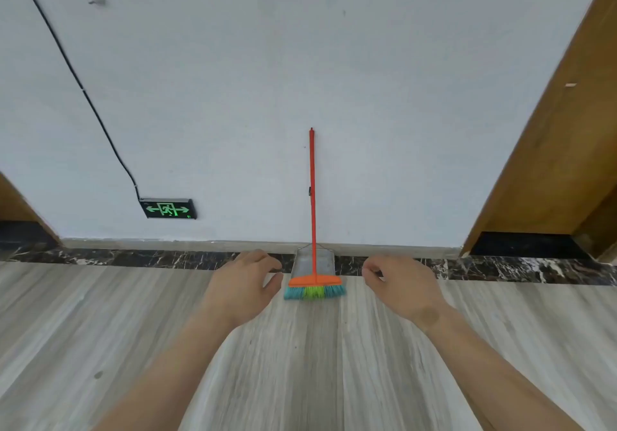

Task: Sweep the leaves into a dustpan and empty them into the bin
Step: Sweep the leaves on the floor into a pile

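A broom with a long orange handle leans upright against the white wall; its orange head with blue and green bristles stands on the floor. Behind it a grey metal dustpan sits against the skirting. My left hand hovers to the left of the broom head with loosely curled fingers and holds nothing. My right hand hovers to the right of it, fingers also loosely curled and empty. Neither hand touches the broom. No leaves or bin are in view.
Grey wood-look floor stretches toward me, edged by a dark marble strip along the wall. A lit green exit sign with a black cable hangs low on the wall. Wooden door frames stand at right and far left.
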